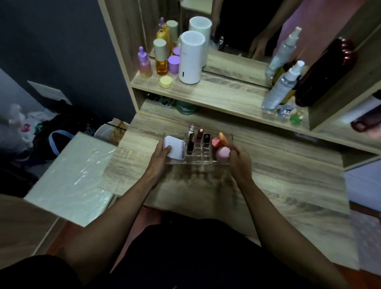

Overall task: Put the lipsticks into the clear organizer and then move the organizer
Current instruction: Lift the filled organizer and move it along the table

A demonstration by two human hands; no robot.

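Both of my hands grip the clear organizer (197, 160), my left hand (161, 153) closed over its left end with the thumb lying on a white compact (174, 149), my right hand (238, 159) wrapped around its right end. Whether the organizer rests on the wooden desk (281, 184) or is lifted just off it I cannot tell. Three lipsticks (199, 137) stand upright in the small middle compartments, a silver-capped one, a dark red one and a black one, and pink and orange makeup sponges (221, 148) fill the right section. Beyond the organizer a raised shelf (219, 93) runs across the desk. On its left stand a white cylinder (191, 58), a purple dropper bottle (143, 63), an amber bottle (161, 60) and a small yellow jar (166, 82); on its right a clear spray bottle (280, 87) leans beside a dark bottle (317, 77). A mirror (243, 27) behind the shelf reflects these things. Left of the desk a pale, plastic-wrapped board (74, 177) tilts against the dark wall, with bags and clutter on the floor behind it.
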